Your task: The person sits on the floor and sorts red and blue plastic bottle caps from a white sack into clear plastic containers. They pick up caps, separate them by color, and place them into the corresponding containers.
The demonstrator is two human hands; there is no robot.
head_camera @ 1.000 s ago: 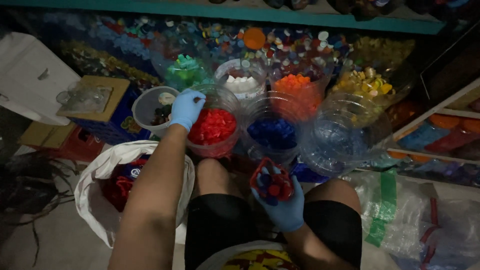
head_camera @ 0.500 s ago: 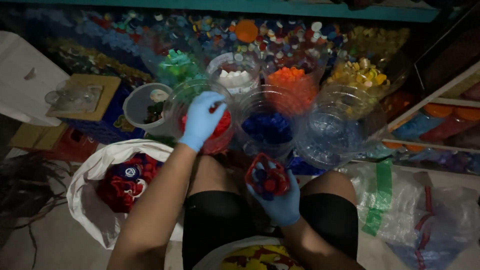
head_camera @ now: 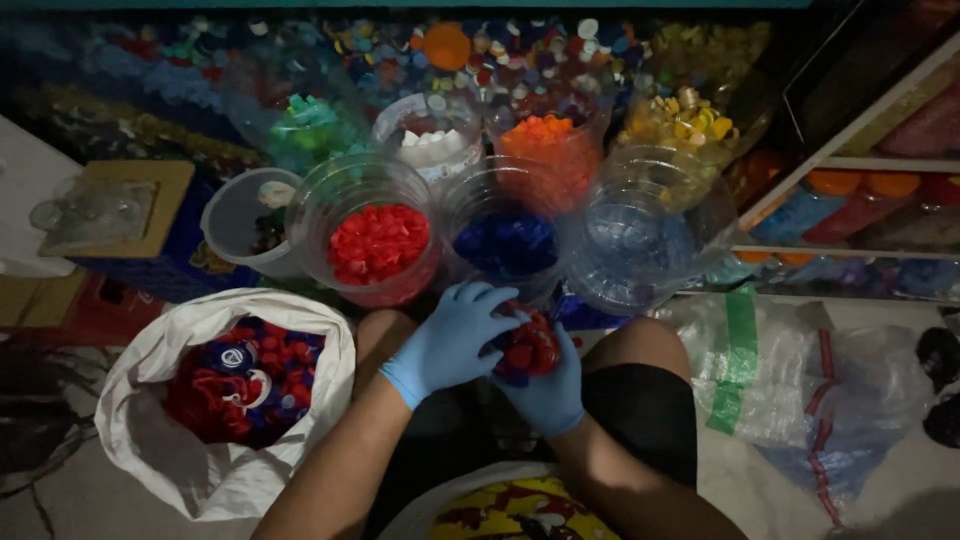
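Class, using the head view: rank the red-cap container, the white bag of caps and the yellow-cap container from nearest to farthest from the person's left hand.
From the left hand:
1. Red-cap container, just ahead, slightly left.
2. White bag of caps, on the floor to the left.
3. Yellow-cap container, far back on the right.

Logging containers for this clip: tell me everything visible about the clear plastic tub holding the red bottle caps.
The clear round plastic tub of red bottle caps stands upright and open-topped, with no lid, among similar tubs just beyond the person's knees. Its thin transparent wall shows a shallow heap of small red caps covering the bottom, well below the rim. To its left stands a grey bucket, to its right a clear tub of dark blue caps. Neither gloved hand touches it; whether it touches its neighbours cannot be told.
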